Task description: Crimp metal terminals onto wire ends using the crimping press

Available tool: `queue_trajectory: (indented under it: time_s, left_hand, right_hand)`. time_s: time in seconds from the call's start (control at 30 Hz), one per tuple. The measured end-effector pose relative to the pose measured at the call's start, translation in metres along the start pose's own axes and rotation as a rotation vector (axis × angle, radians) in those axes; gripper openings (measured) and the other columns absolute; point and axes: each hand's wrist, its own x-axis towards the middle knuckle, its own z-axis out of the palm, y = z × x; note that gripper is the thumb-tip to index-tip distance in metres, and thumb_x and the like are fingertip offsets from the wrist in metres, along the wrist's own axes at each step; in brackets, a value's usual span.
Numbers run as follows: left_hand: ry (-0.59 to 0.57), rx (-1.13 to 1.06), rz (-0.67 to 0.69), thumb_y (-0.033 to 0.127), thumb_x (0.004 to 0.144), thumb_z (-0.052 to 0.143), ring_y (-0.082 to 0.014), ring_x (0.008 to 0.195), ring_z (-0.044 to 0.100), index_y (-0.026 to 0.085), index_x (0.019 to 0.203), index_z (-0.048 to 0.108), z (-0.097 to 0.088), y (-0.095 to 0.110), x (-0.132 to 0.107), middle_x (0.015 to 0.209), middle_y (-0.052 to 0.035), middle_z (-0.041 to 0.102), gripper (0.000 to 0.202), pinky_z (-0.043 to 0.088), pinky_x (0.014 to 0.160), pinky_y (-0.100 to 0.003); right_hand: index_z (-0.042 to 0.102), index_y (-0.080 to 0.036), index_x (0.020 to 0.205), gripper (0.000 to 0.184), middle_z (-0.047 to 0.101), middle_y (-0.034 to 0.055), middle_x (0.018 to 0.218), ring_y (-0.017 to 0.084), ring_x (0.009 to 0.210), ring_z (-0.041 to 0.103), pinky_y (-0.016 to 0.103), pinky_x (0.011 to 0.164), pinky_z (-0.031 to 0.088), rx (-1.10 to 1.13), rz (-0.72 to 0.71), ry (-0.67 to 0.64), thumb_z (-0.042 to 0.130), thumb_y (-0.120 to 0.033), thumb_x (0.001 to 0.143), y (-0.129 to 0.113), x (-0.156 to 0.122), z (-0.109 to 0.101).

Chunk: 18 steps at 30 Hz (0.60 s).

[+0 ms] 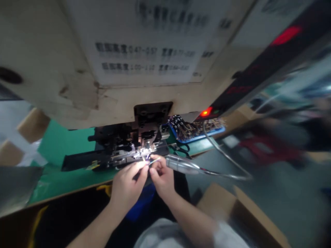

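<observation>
My left hand (128,184) is closed in a pinch just in front of the lit die area (144,151) of a terminal crimping machine (116,100). Between its thumb and forefinger are thin coloured wires (153,161), small and partly hidden by the fingers. My right hand (164,179) is close beside it, fingers curled and pinched at the same wires. The exact wire ends are blurred by glare. A silver gooseneck lamp (182,164) shines on the fingertips from the right.
A blue tray (192,139) heaped with wire bundles sits behind black-handled scissors (183,148). Green matting (68,139) covers the bench. An open cardboard box (219,199) stands low on the right. The machine's body overhangs the hands, with a red-lit panel (227,89) on its right.
</observation>
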Motion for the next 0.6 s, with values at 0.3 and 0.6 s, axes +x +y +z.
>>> queue_trajectory:
  time_s: [0.3, 0.6]
  left_hand:
    - [-0.164, -0.207, 0.046, 0.024, 0.089, 0.059, -0.0195, 0.105, 0.061, 0.029, 0.108, 0.070, 0.012, 0.008, -0.023, 0.113, -0.0043, 0.064, 0.023, 0.051, 0.091, -0.032]
    - [-0.561, 0.105, -0.054, 0.047, 0.091, 0.050, -0.0206, 0.096, 0.068, 0.031, 0.111, 0.068, -0.024, -0.018, -0.033, 0.113, -0.0005, 0.071, 0.031, 0.054, 0.086, -0.028]
  right_hand:
    - [0.067, -0.019, 0.084, 0.016, 0.065, 0.0028, 0.075, 0.014, 0.067, 0.057, 0.026, 0.063, 0.047, 0.006, -0.096, -0.054, 0.061, -0.033, 0.086, 0.019, -0.036, -0.008]
    - [0.058, -0.019, 0.065, 0.032, 0.038, -0.0075, 0.045, 0.008, 0.038, 0.032, 0.020, 0.038, 0.026, -0.188, 0.020, 0.521, 0.055, -0.046, 0.082, 0.018, -0.013, -0.170]
